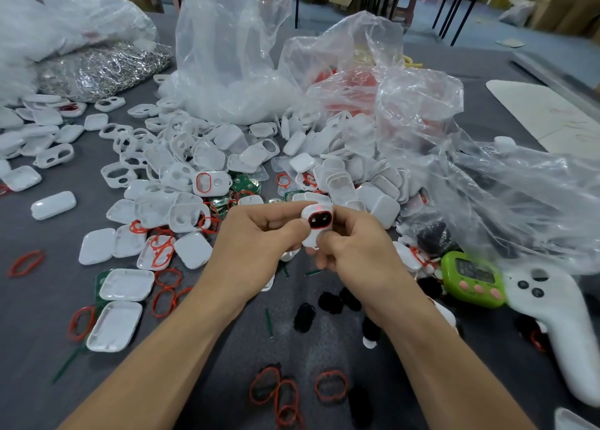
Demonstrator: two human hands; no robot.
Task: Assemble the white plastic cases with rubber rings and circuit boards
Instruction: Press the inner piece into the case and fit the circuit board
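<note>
Several clear plastic bags are sitting along the far side of the grey bench [32,316]. At the far left, a low bag [97,69] is holding a mass of silvery metal rings. Towards the middle, a tall bag [227,56] is standing open and slumping over white plastic parts at its base. Just right of it, a third bag [367,85] is showing something red through its film, though what it is cannot be told. At the right, a large crumpled bag [503,196] is spreading over the bench, with its contents unclear.

In front of the bags, white case halves [181,160] are lying in a loose heap that is spilling leftward. Red rubber rings [26,263] are lying scattered among them and near the front edge. Green circuit boards [245,185] are peeking out from under the heap.

At the centre, above the bench, the left hand [259,235] and the right hand [354,248] are both pinching one closed case [315,222] between thumbs and curled fingers. The case is showing a red-rimmed dark window. Small black pieces [304,317] are lying below the hands. Further right, a green timer [470,278] is sitting just beside a white controller [558,319].
</note>
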